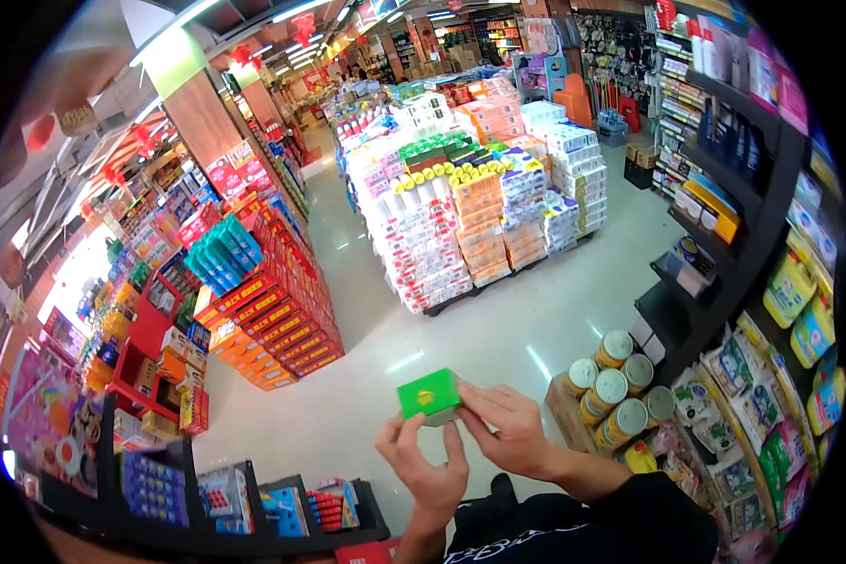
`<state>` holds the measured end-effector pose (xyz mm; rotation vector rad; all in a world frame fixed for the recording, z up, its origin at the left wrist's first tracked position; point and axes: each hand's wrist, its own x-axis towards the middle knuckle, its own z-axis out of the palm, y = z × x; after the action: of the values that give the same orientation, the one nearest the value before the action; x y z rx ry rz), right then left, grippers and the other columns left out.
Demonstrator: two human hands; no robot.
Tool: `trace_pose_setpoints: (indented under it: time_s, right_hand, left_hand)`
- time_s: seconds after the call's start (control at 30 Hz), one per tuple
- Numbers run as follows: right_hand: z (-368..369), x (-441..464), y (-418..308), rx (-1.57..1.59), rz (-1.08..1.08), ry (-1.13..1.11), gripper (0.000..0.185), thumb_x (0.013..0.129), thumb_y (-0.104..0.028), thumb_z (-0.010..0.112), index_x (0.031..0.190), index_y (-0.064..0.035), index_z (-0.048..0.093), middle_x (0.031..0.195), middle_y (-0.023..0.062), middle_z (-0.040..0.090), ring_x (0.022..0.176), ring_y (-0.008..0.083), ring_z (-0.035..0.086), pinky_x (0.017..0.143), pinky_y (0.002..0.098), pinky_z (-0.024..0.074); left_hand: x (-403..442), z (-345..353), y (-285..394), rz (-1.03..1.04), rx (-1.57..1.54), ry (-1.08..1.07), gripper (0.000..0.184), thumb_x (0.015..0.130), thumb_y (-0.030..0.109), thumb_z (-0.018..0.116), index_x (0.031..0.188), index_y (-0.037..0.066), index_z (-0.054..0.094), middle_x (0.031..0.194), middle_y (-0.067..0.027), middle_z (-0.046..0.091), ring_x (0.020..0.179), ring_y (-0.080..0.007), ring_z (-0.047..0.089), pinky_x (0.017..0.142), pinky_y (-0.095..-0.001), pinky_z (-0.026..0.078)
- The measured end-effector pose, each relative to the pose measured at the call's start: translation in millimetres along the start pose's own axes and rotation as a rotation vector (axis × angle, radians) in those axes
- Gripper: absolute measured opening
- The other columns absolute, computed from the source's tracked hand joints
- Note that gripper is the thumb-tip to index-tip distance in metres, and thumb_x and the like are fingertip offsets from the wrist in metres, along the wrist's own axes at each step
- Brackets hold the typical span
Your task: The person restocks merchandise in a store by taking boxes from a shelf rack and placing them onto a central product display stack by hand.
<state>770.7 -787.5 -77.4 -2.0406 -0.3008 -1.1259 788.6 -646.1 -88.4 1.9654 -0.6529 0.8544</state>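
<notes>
A small green box (430, 394) with a yellow mark on its top face is held up in front of my body. My left hand (425, 467) grips it from the near left side, with fingers and thumb at its lower edge. From the right, my right hand (509, 425) pinches the box's right end with thumb and fingers. The underside of the box and parts of the fingertips are hidden.
Stacked tissue packs (423, 244) stand on a pallet ahead. Red cartons topped with teal packs (224, 254) rise at left. Yellow-labelled cans (603, 395) and a dark shelf unit (761, 188) are at right. A low black shelf (254, 540) runs along the near left.
</notes>
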Motion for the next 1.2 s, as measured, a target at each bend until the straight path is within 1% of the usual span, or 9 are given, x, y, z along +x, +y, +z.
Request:
trace_pose_setpoints:
  time_s: [0.17,0.27,0.3,0.47,0.57,0.77,1.0,1.13,1.2]
  right_hand:
    - [-2.9,32.4,87.6,0.041,0.304,0.120,0.034,0.084,0.001,0.074,0.118,0.0011,0.071,0.094,0.0177,0.073,0.076,0.0284,0.070,0.071,0.0332,0.0547]
    - [-3.5,46.3,142.2,0.116,0.506,0.167,0.031,0.085,0.002,0.072,0.115,0.0020,0.072,0.095,0.0165,0.074,0.078,0.0254,0.071,0.073,0.0325,0.0552]
    - [-1.3,53.2,163.3,0.143,0.539,0.203,0.029,0.085,0.003,0.071,0.114,0.0027,0.072,0.097,0.0160,0.075,0.079,0.0236,0.071,0.074,0.0317,0.0552]
    - [11.6,98.6,277.8,0.156,0.461,0.295,0.028,0.087,0.003,0.070,0.115,0.0027,0.072,0.099,0.0169,0.074,0.083,0.0194,0.070,0.075,0.0292,0.0544]
    - [25.7,127.9,349.8,0.299,0.543,0.372,0.027,0.089,0.002,0.069,0.116,0.0029,0.071,0.105,0.0163,0.073,0.085,0.0172,0.069,0.076,0.0287,0.0545]
    - [34.3,205.7,473.9,0.477,0.482,0.378,0.019,0.094,0.002,0.066,0.113,0.0049,0.065,0.121,0.0200,0.067,0.097,0.0182,0.066,0.084,0.0307,0.0544]
    - [39.6,273.6,582.7,0.420,0.517,0.333,0.024,0.090,-0.002,0.070,0.114,0.0017,0.068,0.122,0.0156,0.069,0.097,0.0164,0.065,0.081,0.0302,0.0534]
    - [37.3,305.4,659.3,0.264,0.578,0.216,0.037,0.085,-0.009,0.074,0.121,-0.0009,0.066,0.125,0.0150,0.068,0.101,0.0207,0.065,0.079,0.0318,0.0529]
    - [37.8,324.8,700.0,0.211,0.638,0.174,0.040,0.085,-0.013,0.076,0.122,-0.0015,0.065,0.126,0.0150,0.067,0.102,0.0218,0.065,0.079,0.0319,0.0529]
  left_hand:
    - [46.0,96.2,-43.6,-0.060,-0.385,-0.111,0.059,0.081,-0.007,0.072,0.133,-0.004,0.045,0.134,-0.0208,0.040,0.121,-0.0309,0.053,0.103,-0.0398,0.049]
    - [72.4,153.4,-65.4,-0.225,-0.734,-0.104,0.055,0.081,-0.009,0.071,0.131,-0.004,0.047,0.137,-0.0195,0.040,0.126,-0.0322,0.052,0.103,-0.0404,0.049]
    - [81.5,173.0,-78.0,-0.208,-0.710,-0.157,0.054,0.081,-0.010,0.070,0.130,-0.004,0.048,0.137,-0.0193,0.040,0.127,-0.0324,0.052,0.104,-0.0407,0.048]
    - [129.1,276.3,-133.6,-0.076,-0.612,-0.250,0.049,0.082,-0.009,0.071,0.127,-0.002,0.054,0.142,-0.0177,0.038,0.132,-0.0325,0.049,0.110,-0.0430,0.044]
    - [177.7,332.7,-146.5,0.015,-0.383,-0.296,0.053,0.082,-0.002,0.075,0.130,0.001,0.055,0.141,-0.0214,0.041,0.128,-0.0355,0.051,0.103,-0.0425,0.048]
    - [247.5,440.7,-198.9,-0.199,-0.657,-0.524,0.072,0.084,-0.001,0.074,0.147,0.003,0.040,0.144,-0.0215,0.037,0.131,-0.0332,0.047,0.105,-0.0425,0.048]
    - [296.3,564.7,-254.4,-0.284,-0.872,-0.388,0.075,0.085,-0.010,0.069,0.150,0.006,0.036,0.135,-0.0144,0.042,0.126,-0.0272,0.049,0.103,-0.0442,0.048]
    - [333.8,638.2,-283.0,-0.576,-1.106,-0.393,0.063,0.084,-0.012,0.068,0.138,0.005,0.040,0.130,-0.0124,0.047,0.123,-0.0254,0.051,0.101,-0.0444,0.048]
    - [359.3,679.8,-295.3,-0.655,-1.144,-0.384,0.045,0.088,-0.009,0.067,0.126,0.003,0.045,0.124,-0.0115,0.051,0.116,-0.0231,0.055,0.099,-0.0404,0.049]
